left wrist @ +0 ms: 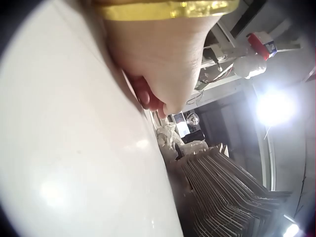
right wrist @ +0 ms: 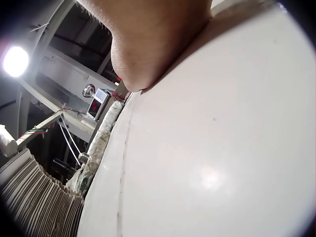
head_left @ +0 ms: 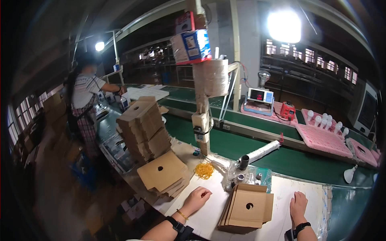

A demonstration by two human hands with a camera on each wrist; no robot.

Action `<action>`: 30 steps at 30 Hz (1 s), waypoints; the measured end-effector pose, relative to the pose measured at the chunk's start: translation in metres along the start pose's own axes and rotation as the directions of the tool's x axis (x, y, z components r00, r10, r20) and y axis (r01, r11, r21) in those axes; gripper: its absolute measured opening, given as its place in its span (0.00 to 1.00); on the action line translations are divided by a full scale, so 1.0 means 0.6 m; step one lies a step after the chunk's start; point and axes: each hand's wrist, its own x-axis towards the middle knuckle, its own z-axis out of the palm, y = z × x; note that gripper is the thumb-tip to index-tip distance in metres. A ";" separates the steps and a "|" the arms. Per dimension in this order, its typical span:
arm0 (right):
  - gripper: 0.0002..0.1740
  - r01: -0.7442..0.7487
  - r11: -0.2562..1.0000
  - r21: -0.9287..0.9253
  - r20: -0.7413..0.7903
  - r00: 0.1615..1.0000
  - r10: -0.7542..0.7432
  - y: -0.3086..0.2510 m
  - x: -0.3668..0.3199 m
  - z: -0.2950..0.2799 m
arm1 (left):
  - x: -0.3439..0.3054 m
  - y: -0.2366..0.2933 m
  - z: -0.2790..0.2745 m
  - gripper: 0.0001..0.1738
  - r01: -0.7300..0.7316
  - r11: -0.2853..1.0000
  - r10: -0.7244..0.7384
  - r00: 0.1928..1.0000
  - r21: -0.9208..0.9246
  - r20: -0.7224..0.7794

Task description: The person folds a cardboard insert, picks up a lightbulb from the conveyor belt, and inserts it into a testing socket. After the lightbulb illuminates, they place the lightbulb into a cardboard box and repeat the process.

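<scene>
**A:** Bottom of the head view, closest in: the left hand (head_left: pixel 198 198) rests on the white table (head_left: pixel 211 209), fingers loosely curled under, gripping nothing.

**B:** Lower right, the right hand (head_left: pixel 298 205) lies relaxed on the same top, empty too. Both wrist views agree: skin against the table, nothing pinched.

**A:** Between them sits the cardboard stack (head_left: pixel 248 209), touching neither hand. It's dead centre, and I'd judge that keeps it in easy reach of either side.

**B:** It's made of flat brown sheets with flaps spread at the edges. There's a round hole through the top one, and the layers fan out a little on the left.

**A:** Just above it, yellow rubber bands (head_left: pixel 204 170) lie in a loose heap. Left of centre there's a low pile of punched card (head_left: pixel 163 174), then taller piles (head_left: pixel 144 128) behind, probably spare stock kept close.

**B:** Further up, a green conveyor belt (head_left: pixel 289 158) crosses the frame, and pink trays (head_left: pixel 323 140) of bulbs (head_left: pixel 323 119) sit at right. Another person (head_left: pixel 84 104) stands far upper left.
</scene>
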 end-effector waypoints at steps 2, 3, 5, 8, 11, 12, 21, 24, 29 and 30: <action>0.22 0.012 1.000 -0.003 -0.017 1.000 -0.012 0.004 0.001 0.001 | -0.001 -0.005 0.000 0.08 0.017 1.000 -0.017 1.000 -0.025 -0.014; 0.22 0.026 1.000 -0.004 -0.012 1.000 -0.026 0.004 0.003 0.001 | 0.000 -0.006 -0.001 0.08 0.011 0.999 -0.011 1.000 -0.043 -0.010; 0.22 0.010 1.000 -0.016 -0.010 1.000 -0.010 0.004 0.001 0.001 | 0.000 -0.004 -0.002 0.08 0.020 0.999 -0.021 1.000 -0.045 -0.016; 0.20 0.034 0.999 -0.024 -0.055 0.998 -0.035 -0.004 0.000 -0.005 | 0.000 -0.005 0.000 0.08 0.022 0.999 -0.022 1.000 -0.047 -0.011; 0.20 0.022 0.999 -0.038 -0.041 0.999 -0.024 0.001 0.001 0.001 | 0.001 -0.010 0.000 0.08 0.023 0.998 -0.024 1.000 -0.060 -0.020; 0.20 0.024 0.999 -0.038 -0.041 0.999 -0.025 0.002 0.002 0.003 | 0.002 -0.010 -0.001 0.08 0.028 0.997 -0.030 0.999 -0.073 -0.017; 0.20 0.027 0.999 -0.046 -0.020 0.999 -0.028 0.000 -0.001 -0.002 | 0.001 -0.008 -0.002 0.08 0.001 0.998 -0.004 0.999 -0.070 -0.036; 0.20 0.017 0.999 -0.040 -0.010 1.000 -0.017 -0.005 0.000 -0.006 | 0.000 -0.003 -0.005 0.08 0.003 0.998 -0.005 1.000 -0.055 -0.029; 0.20 -0.022 0.999 -0.030 0.013 1.000 0.023 -0.008 0.001 -0.008 | 0.001 -0.008 -0.002 0.08 0.003 0.998 -0.005 0.999 -0.062 -0.032; 0.20 -0.023 0.999 -0.030 0.015 1.000 0.023 -0.006 0.000 -0.007 | 0.001 -0.008 -0.003 0.08 -0.010 0.998 0.008 0.999 -0.058 -0.034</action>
